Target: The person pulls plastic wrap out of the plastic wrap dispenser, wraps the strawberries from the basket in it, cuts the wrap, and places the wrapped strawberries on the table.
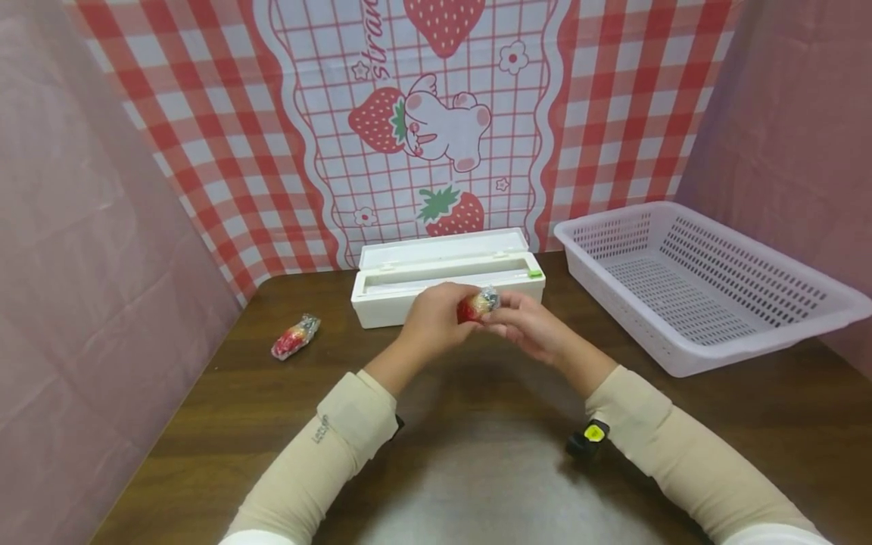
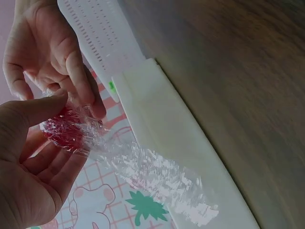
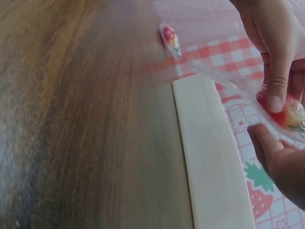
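Note:
My left hand (image 1: 436,312) holds a small red-and-yellow fruit-like piece (image 1: 471,306) wrapped in clear cling film, its thumb pressed on the red part in the right wrist view. A crinkled tail of cling film (image 2: 157,179) trails from the piece in the left wrist view. My right hand (image 1: 530,327) is at the other end of the piece, its fairly straight fingers touching the film. Just behind both hands stands a white cling film box (image 1: 388,314), lid up, with a green slider (image 1: 534,273) on its edge.
Another film-wrapped red-and-yellow piece (image 1: 294,338) lies on the brown wooden table (image 1: 286,424) at the left. A white perforated plastic basket (image 1: 616,303) stands at the right. Behind the box hangs a checked strawberry-print cloth (image 1: 313,174).

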{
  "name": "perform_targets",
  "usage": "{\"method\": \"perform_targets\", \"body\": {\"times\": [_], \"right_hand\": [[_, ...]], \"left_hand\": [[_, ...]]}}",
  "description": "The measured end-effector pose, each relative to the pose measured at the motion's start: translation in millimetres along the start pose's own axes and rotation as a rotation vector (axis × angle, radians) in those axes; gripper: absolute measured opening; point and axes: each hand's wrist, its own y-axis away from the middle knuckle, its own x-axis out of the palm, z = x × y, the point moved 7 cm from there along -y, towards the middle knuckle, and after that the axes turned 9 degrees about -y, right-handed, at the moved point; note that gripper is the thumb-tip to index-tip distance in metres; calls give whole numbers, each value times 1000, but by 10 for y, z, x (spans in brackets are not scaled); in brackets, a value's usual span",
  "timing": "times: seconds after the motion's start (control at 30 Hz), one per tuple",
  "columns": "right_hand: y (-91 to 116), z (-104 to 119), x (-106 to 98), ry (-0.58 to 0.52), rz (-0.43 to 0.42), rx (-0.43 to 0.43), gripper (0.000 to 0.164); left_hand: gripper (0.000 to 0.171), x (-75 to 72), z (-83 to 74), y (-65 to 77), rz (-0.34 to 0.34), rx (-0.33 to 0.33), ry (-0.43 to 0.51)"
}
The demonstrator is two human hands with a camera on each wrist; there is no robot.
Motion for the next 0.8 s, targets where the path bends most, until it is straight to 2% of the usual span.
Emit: {"method": "perform_targets", "body": {"times": [0.13, 0.27, 0.37, 0.43, 0.5, 0.57, 0.7, 0.8], "right_hand": [[13, 6, -42, 92, -53, -10, 39], [8, -24, -64, 153, -95, -6, 33], [-3, -46, -55, 157, -114, -8, 32], [-4, -41, -58, 145, -143, -15, 34], [-1, -13, -80, 130, -182, -30, 37], [14, 30, -113, 118, -230, -48, 40], [51, 115, -153, 96, -284, -88, 43], [67, 130, -146, 80, -291, -101, 44]], "left_hand": [[45, 32, 16, 24, 26, 16, 4], [42, 57, 9, 29, 30, 41, 7], [43, 56, 23, 36, 30, 49, 30], [50, 27, 69, 52, 33, 25, 63], [54, -28, 166, 80, 20, -47, 131], [49, -85, 306, 121, 1, -179, 251], [29, -79, 543, 236, 4, -483, 633], [29, 13, 588, 310, 52, -635, 855]]}}
